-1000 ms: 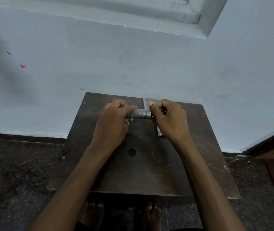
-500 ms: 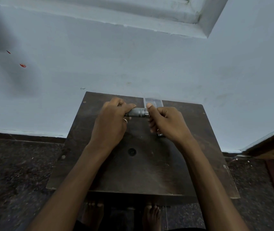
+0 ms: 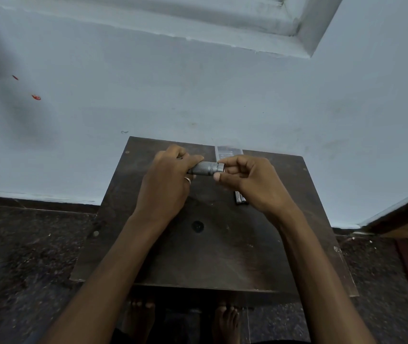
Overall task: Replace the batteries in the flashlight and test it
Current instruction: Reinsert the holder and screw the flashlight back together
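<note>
**Flashlight held over the table in both hands**

The grey flashlight [image 3: 204,168] lies crosswise above the dark wooden table [image 3: 198,256], just off its surface. The left hand [image 3: 167,180] is curled round one end. The right hand [image 3: 247,181] pinches the silver end between thumb and forefinger. Dark batteries [image 3: 240,200] lie on the table under the right hand, with a clear packet [image 3: 229,152] at the far edge.

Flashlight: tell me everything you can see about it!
The flashlight is a short grey tube, metal by its look, with a rough-textured body and a shinier ring at its right end. It is held sideways above the dark table. The left hand grips its left end; the right hand pinches the ring end.
</note>
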The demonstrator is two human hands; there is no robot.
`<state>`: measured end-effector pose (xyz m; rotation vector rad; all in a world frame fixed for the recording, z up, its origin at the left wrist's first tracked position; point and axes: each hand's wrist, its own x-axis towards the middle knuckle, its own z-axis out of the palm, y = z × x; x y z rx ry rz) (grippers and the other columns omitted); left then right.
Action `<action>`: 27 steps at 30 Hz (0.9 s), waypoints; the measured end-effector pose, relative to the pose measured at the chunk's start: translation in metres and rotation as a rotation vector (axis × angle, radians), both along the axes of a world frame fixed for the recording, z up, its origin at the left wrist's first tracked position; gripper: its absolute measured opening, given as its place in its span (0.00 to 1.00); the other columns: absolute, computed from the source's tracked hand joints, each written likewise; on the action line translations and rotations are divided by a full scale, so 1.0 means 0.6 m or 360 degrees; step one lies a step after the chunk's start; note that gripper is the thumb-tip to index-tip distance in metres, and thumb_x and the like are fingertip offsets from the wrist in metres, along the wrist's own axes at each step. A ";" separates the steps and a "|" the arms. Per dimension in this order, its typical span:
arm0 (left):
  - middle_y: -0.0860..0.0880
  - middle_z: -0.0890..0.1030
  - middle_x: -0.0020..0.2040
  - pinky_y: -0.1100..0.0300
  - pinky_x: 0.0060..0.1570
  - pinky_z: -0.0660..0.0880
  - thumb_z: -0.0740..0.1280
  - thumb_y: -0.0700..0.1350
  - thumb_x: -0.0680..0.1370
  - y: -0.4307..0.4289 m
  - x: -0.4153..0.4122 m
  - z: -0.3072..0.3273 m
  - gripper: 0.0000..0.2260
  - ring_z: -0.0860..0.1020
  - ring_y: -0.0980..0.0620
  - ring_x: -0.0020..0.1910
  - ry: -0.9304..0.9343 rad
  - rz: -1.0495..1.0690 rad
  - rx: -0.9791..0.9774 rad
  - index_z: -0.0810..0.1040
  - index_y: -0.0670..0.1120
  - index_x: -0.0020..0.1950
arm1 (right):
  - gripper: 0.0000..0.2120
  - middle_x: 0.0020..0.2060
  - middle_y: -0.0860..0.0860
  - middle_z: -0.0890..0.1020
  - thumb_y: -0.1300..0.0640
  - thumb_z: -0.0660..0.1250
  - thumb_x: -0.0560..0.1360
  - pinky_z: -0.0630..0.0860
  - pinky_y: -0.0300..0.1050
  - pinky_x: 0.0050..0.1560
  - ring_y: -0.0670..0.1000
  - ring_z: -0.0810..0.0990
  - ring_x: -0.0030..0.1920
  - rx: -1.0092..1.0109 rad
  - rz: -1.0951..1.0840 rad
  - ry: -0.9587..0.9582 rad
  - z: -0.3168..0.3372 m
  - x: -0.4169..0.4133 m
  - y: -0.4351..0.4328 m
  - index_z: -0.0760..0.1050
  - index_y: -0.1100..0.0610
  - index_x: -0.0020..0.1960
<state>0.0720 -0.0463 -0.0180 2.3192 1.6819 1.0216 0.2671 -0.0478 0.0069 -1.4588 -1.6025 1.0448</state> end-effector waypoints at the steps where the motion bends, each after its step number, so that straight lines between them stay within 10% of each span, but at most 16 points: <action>1: 0.47 0.78 0.55 0.50 0.45 0.77 0.70 0.32 0.72 0.000 0.000 0.000 0.24 0.74 0.46 0.53 0.0000 -0.0001 -0.0001 0.80 0.50 0.65 | 0.06 0.39 0.53 0.87 0.55 0.75 0.75 0.84 0.49 0.49 0.54 0.88 0.43 -0.0025 0.0008 0.0003 0.003 -0.003 -0.003 0.84 0.56 0.50; 6: 0.49 0.78 0.54 0.53 0.45 0.75 0.72 0.34 0.72 0.003 -0.001 0.000 0.23 0.74 0.47 0.52 -0.0013 -0.0035 0.0025 0.80 0.50 0.65 | 0.21 0.35 0.55 0.86 0.44 0.66 0.80 0.79 0.43 0.36 0.54 0.87 0.36 -0.0140 -0.0060 -0.0012 0.009 -0.013 -0.009 0.82 0.61 0.43; 15: 0.52 0.76 0.51 0.59 0.47 0.72 0.78 0.39 0.69 0.009 -0.001 0.008 0.25 0.74 0.52 0.49 -0.0280 -0.0122 0.0027 0.80 0.47 0.66 | 0.08 0.41 0.59 0.85 0.61 0.72 0.77 0.83 0.40 0.49 0.56 0.87 0.45 -0.0302 -0.0134 0.0753 0.015 -0.010 -0.006 0.82 0.67 0.47; 21: 0.54 0.81 0.54 0.59 0.47 0.81 0.68 0.67 0.73 0.007 -0.009 0.034 0.24 0.82 0.56 0.45 -0.0907 0.0217 -0.0797 0.76 0.51 0.60 | 0.05 0.43 0.59 0.85 0.64 0.70 0.77 0.83 0.39 0.51 0.55 0.86 0.46 -0.0243 -0.0156 0.0866 0.023 -0.003 -0.008 0.82 0.67 0.48; 27: 0.44 0.83 0.38 0.62 0.36 0.80 0.64 0.57 0.81 0.010 -0.013 0.032 0.18 0.81 0.54 0.34 -0.1554 0.0212 -0.1048 0.82 0.43 0.46 | 0.07 0.42 0.58 0.85 0.62 0.70 0.78 0.82 0.38 0.48 0.55 0.87 0.46 -0.0321 -0.0139 0.0869 0.022 -0.005 -0.009 0.82 0.66 0.47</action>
